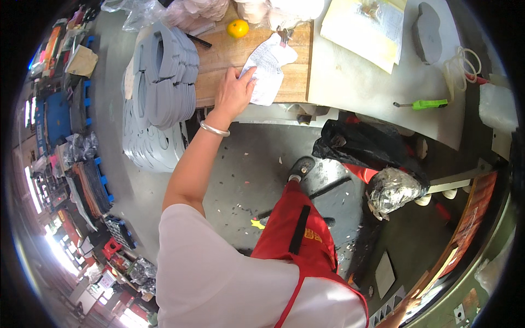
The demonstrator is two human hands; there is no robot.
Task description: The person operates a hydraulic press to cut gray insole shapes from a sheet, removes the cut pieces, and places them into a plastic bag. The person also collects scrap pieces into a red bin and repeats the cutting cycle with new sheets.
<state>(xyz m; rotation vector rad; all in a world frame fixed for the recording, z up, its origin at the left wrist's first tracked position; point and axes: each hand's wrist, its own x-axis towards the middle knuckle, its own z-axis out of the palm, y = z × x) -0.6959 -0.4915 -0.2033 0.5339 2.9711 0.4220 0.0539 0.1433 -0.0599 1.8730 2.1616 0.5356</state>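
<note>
My left hand (234, 94) lies palm down at the near edge of the wooden board. Its fingers are apart, and the index finger and thumb rest on a crumpled white paper sheet (268, 71) covered with writing. A silvery bangle (214, 129) circles that wrist. Left of the hand stand stacks of grey curved foam-like cutouts (167, 82). Beyond it are a black pen (198, 40) and an orange citrus fruit (237, 29). My right hand (407, 310) shows only partly at the lower right, beside a machine-like green surface; its fingers are hard to make out.
Yellowish papers (363, 30), a grey shaped piece (426, 34), a green-handled tool (429, 104) and a coiled white cord (460, 68) lie on the table's right side. Below hangs a black plastic bag (355, 145). Plastic-wrapped bundles (197, 11) line the back. Scraps litter the floor.
</note>
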